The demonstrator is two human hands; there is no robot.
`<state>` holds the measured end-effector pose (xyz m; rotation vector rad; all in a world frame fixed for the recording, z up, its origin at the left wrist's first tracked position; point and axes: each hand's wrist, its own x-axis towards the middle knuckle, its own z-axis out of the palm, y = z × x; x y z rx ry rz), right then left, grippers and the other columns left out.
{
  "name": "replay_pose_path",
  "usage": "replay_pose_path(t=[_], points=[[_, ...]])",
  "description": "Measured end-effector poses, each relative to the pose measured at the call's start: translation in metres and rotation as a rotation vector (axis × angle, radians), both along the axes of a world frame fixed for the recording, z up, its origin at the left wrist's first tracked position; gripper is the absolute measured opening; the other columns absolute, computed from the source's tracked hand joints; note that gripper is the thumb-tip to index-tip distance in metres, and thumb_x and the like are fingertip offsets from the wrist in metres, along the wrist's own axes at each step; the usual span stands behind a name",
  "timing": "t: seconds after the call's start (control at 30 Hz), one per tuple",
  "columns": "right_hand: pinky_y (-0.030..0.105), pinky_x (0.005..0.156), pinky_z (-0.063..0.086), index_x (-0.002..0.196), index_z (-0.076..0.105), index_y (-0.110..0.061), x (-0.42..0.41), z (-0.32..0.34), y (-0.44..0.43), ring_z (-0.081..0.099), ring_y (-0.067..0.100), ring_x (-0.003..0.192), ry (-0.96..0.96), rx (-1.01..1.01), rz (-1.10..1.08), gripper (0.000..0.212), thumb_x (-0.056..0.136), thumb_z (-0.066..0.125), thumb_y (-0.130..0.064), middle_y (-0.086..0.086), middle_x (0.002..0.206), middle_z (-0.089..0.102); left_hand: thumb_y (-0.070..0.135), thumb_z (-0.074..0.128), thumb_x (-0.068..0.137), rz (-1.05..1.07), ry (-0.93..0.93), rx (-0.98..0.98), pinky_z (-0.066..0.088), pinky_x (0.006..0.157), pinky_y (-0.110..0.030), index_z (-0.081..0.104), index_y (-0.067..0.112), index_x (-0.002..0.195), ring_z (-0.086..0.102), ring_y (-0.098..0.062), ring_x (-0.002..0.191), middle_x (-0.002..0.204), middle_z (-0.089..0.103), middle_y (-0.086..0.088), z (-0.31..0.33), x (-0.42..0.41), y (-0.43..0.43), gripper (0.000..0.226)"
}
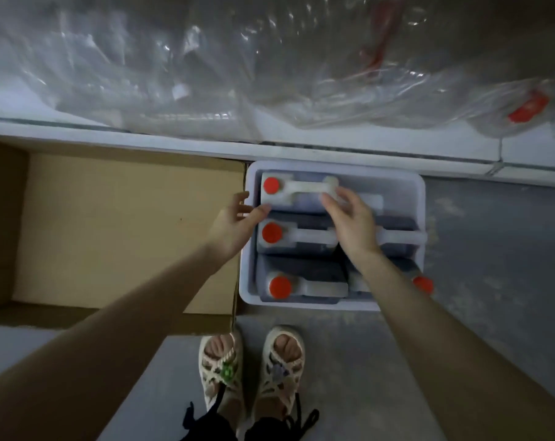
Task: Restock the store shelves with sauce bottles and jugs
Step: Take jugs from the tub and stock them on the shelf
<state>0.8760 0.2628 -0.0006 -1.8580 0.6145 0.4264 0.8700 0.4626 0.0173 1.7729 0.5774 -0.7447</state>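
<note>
**Inspector:** Location of the item?

**Assessor:** The far jug (301, 205) stands in the white tub (420, 198), under the fingertips of both hands. Further jugs (308, 237) sit back toward the wrists. An open cardboard box (126, 224) lies outboard of the left fingers.

**Inspector:** State of the fingers?

**Assessor:** Left hand (234, 221): fingers (241, 196) spread and holding nothing, thumb at the jug's near corner, just short of the red cap (271, 185). Right hand (354, 224): fingers (330, 200) loosely together, resting on the end of the moulded handle (308, 187). I do not see them wrapped round it, though the frame is blurred there.

**Inspector:** Handling assessment?

**Assessor:** Judged heavy: it looks filled with dark sauce. The plastic is stiff but probably smooth, and the pack is tight, so the sides give little purchase. Recommend the right fingers hook fully under the handle while the left palm steadies the cap end, then supports the base once the jug is clear of the tub.
</note>
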Motion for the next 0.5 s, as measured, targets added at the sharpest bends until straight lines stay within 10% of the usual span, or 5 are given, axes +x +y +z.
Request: replay_pose_path(t=[0.13, 0.33, 0.5], points=[[0.016, 0.097, 0.034, 0.134, 0.053, -0.013, 0.027, -0.032, -0.001, 0.048, 0.011, 0.125, -0.05, -0.075, 0.167, 0.053, 0.09, 0.064, -0.039, -0.003, 0.133, 0.055, 0.042, 0.054, 0.094, 0.013, -0.016, -0.004, 0.038, 0.085, -0.023, 0.037, 0.02, 0.143, 0.052, -0.011, 0.105, 0.115, 0.051, 0.006, -0.037, 0.013, -0.007, 0.056], [0.033, 0.095, 0.047, 0.09, 0.067, -0.025, 0.052, -0.072, 0.002, 0.063, 0.013, 0.1, -0.086, -0.125, 0.323, 0.021, 0.084, 0.069, -0.045, -0.007, 0.096, 0.069, 0.04, 0.055, 0.094, 0.03, -0.063, -0.025, 0.042, 0.069, -0.012, 0.038, 0.019, 0.141, 0.054, 0.0, 0.089, 0.107, 0.053, 0.009, -0.075, 0.02, -0.008, 0.054], [0.022, 0.074, 0.044, 0.082, 0.071, -0.012, 0.062, -0.078, 0.001, 0.059, 0.006, 0.074, -0.035, -0.072, 0.354, 0.022, 0.082, 0.074, -0.035, -0.003, 0.077, 0.067, 0.038, 0.056, 0.094, 0.06, -0.094, -0.053, 0.043, 0.07, -0.012, 0.045, 0.018, 0.136, 0.056, 0.001, 0.089, 0.111, 0.057, 0.004, -0.09, 0.019, -0.007, 0.048]])
